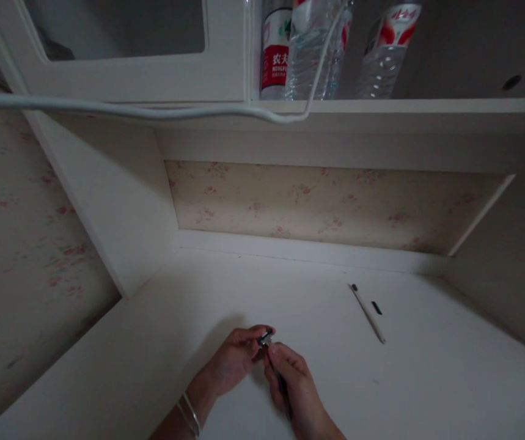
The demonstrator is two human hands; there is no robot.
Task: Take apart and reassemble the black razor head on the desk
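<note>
Low in the middle of the head view, my two hands meet just above the white desk top. My left hand [237, 356] pinches a small dark piece with a shiny, metal-looking part [265, 337] between thumb and fingers. Fingers wrapped, my right hand [292, 379] grips a slim black pen-like stick [282, 384], its upper end reaching up to the piece in my left hand. Whether the two parts are joined is too small to tell. Off to the right of my hands, a white pen [370, 318] with a dark end lies beside a short dark strip [376, 307].
The white desk [161, 379] runs back to a low ledge beneath floral wallpaper [262, 201]. Overhead, a shelf [409, 106] holds several water bottles [388, 52], with a glass-fronted cabinet door [225, 76] at left. A white cable [152, 113] crosses in front of the shelf.
</note>
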